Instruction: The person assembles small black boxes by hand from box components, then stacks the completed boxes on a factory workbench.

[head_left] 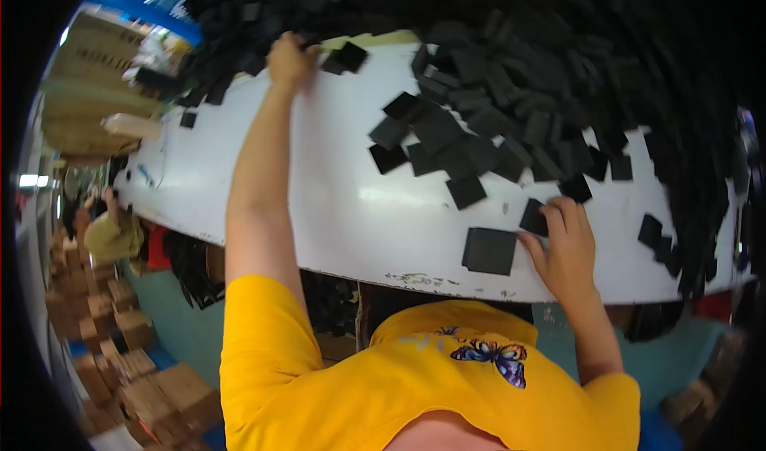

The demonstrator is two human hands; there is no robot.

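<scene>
My right hand (568,248) is closed on a black square piece (534,217), thumb at its near edge and fingers at its right side. Just left of that hand, a neat stack of black square pieces (489,251) lies near the table's front edge. Stretched out to the far side, my left hand (290,62) has curled fingers among black pieces at the border of the far pile; what they hold is hidden. Two loose black squares (349,57) lie just right of it. The pieces look like flat, matte foam.
A large heap of black pieces (511,76) covers the far and right parts of the white table (343,188). A few pieces (656,236) lie at the right. Cardboard boxes (163,395) stand on the floor at the left, where another person (113,232) is visible.
</scene>
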